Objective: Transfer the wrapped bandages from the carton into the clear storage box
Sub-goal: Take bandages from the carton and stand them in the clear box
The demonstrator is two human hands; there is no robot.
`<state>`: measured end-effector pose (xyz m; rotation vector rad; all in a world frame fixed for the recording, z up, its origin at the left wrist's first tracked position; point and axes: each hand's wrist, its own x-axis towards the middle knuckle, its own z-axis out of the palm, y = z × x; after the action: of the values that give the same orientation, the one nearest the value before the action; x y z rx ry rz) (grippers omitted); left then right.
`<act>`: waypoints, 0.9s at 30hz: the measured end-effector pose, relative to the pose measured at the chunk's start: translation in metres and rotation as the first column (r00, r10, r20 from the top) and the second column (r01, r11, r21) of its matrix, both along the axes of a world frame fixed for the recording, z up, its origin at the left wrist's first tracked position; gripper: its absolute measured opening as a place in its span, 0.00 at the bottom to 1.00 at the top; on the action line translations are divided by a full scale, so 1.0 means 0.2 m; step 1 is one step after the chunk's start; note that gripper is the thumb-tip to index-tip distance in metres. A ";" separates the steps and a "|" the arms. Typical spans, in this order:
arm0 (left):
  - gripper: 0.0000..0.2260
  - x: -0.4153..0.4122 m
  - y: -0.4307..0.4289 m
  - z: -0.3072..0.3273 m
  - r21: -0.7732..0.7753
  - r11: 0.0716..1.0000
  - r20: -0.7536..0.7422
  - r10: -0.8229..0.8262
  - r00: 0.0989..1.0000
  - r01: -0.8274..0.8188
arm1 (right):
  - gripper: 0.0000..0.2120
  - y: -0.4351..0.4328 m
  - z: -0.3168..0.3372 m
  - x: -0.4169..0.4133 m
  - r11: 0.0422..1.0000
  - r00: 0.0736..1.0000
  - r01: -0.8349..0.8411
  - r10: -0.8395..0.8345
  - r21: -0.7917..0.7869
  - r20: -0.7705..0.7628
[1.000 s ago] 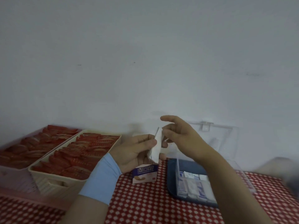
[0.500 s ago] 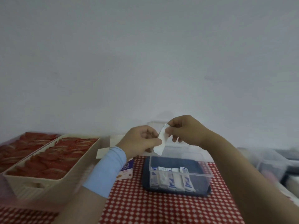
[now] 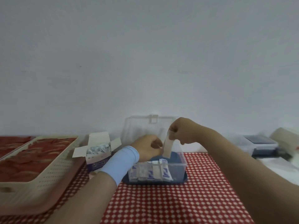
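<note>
While right hand point(image 3: 182, 130) pinches bandage point(image 3: 167, 147) over clear box point(image 3: 182, 159) (lid up), left hand point(image 3: 148, 147) curls loosely beside strip.

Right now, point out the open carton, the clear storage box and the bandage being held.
carton point(image 3: 97, 160), head view, front face.
clear storage box point(image 3: 182, 159), head view, right wall.
held bandage point(image 3: 167, 148), head view, middle of the strip.

Left hand point(image 3: 149, 147): fingertips hidden behind its own knuckles; grip state not determinable. Light blue wrist band point(image 3: 119, 164) covers carton point(image 3: 97, 157) lower right corner; carton print too blurred to read. Cream basket point(image 3: 40, 173) cut off at left edge, contents a red blur. Far-right objects point(image 3: 265, 146) smeared, unidentifiable. Both forearms run out at bottom edge.
</note>
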<state>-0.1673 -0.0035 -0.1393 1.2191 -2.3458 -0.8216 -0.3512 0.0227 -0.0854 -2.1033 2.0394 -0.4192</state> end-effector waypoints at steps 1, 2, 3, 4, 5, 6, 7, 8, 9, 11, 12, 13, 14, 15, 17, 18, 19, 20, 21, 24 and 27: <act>0.15 -0.01 0.01 -0.01 -0.028 0.999 0.158 -0.042 0.987 0.047 | 0.04 -0.01 -0.03 -0.01 1.000 0.997 0.007 -0.006 0.020 -0.073; 0.17 -0.01 0.02 -0.02 -0.037 0.995 0.292 -0.081 0.953 0.096 | 0.04 -0.02 -0.06 -0.01 0.999 0.990 0.013 -0.007 0.045 -0.139; 0.18 -0.02 0.02 -0.03 -0.025 0.990 0.378 -0.116 0.918 0.135 | 0.05 -0.03 -0.09 -0.02 0.997 0.982 0.017 -0.004 0.069 -0.190; 0.20 -0.02 0.02 -0.05 0.003 0.987 0.422 -0.145 0.895 0.158 | 0.06 -0.04 -0.12 -0.02 0.996 0.974 0.021 -0.001 0.088 -0.226; 0.23 -0.03 0.02 -0.06 0.039 0.986 0.442 -0.165 0.882 0.165 | 0.08 -0.05 -0.14 -0.02 0.994 0.968 0.028 -0.001 0.101 -0.251; 0.25 -0.04 0.02 -0.08 0.068 0.984 0.452 -0.179 0.874 0.166 | 0.08 -0.06 -0.17 -0.02 0.993 0.963 0.035 -0.004 0.111 -0.270; 0.26 -0.05 0.01 -0.10 0.082 0.983 0.472 -0.184 0.862 0.165 | 0.09 -0.06 -0.19 -0.01 0.992 0.960 0.047 -0.011 0.120 -0.280; 0.26 -0.06 0.00 -0.12 0.086 0.982 0.504 -0.186 0.843 0.165 | 0.09 -0.07 -0.20 -0.01 0.990 0.958 0.059 -0.019 0.131 -0.285; 0.24 -0.08 -0.01 -0.14 0.076 0.983 0.544 -0.181 0.819 0.167 | 0.09 -0.08 -0.22 0.00 0.988 0.957 0.069 -0.025 0.139 -0.290; 0.17 -0.10 -0.03 -0.16 0.059 0.982 0.599 -0.181 0.780 0.182 | 0.08 -0.09 -0.26 0.00 0.983 0.948 0.094 -0.041 0.155 -0.316; 0.15 -0.11 -0.04 -0.17 0.057 0.979 0.607 -0.189 0.772 0.194 | 0.08 -0.10 -0.28 0.01 0.980 0.939 0.111 -0.049 0.166 -0.339; 0.14 -0.11 -0.05 -0.18 0.056 0.979 0.609 -0.188 0.770 0.195 | 0.08 -0.10 -0.30 0.02 0.976 0.931 0.126 -0.053 0.180 -0.361; 0.13 -0.11 -0.05 -0.19 0.048 0.980 0.614 -0.182 0.768 0.193 | 0.08 -0.11 -0.32 0.02 0.971 0.925 0.141 -0.060 0.192 -0.375; 0.14 -0.11 -0.06 -0.19 0.038 0.980 0.619 -0.176 0.765 0.194 | 0.07 -0.12 -0.34 0.02 0.968 0.921 0.154 -0.068 0.198 -0.384; 0.15 -0.12 -0.08 -0.20 0.023 0.977 0.616 -0.182 0.767 0.213 | 0.05 -0.12 -0.35 0.04 0.960 0.911 0.179 -0.080 0.214 -0.404; 0.14 -0.12 -0.08 -0.21 0.019 0.974 0.616 -0.190 0.765 0.227 | 0.04 -0.13 -0.36 0.05 0.956 0.902 0.191 -0.082 0.221 -0.424; 0.14 -0.13 -0.09 -0.21 0.011 0.970 0.618 -0.197 0.761 0.242 | 0.03 -0.13 -0.37 0.07 0.950 0.892 0.208 -0.087 0.232 -0.444; 0.14 -0.13 -0.10 -0.22 -0.001 0.967 0.620 -0.200 0.758 0.256 | 0.03 -0.13 -0.37 0.08 0.944 0.883 0.225 -0.092 0.242 -0.460; 0.15 -0.14 -0.10 -0.23 -0.016 0.964 0.623 -0.199 0.756 0.266 | 0.03 -0.13 -0.38 0.10 0.939 0.869 0.241 -0.096 0.246 -0.485; 0.14 -0.14 -0.11 -0.23 -0.027 0.956 0.634 -0.208 0.745 0.291 | 0.10 -0.14 -0.39 0.14 0.919 0.838 0.301 -0.127 0.256 -0.530; 0.14 -0.14 -0.10 -0.23 -0.016 0.955 0.645 -0.217 0.732 0.298 | 0.18 -0.12 -0.39 0.15 0.915 0.822 0.322 -0.144 0.242 -0.550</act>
<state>-0.1952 -0.0236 -0.1844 1.2791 -3.1218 -0.3443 -0.3217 -0.0022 -0.1633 -1.8987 2.4554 0.5055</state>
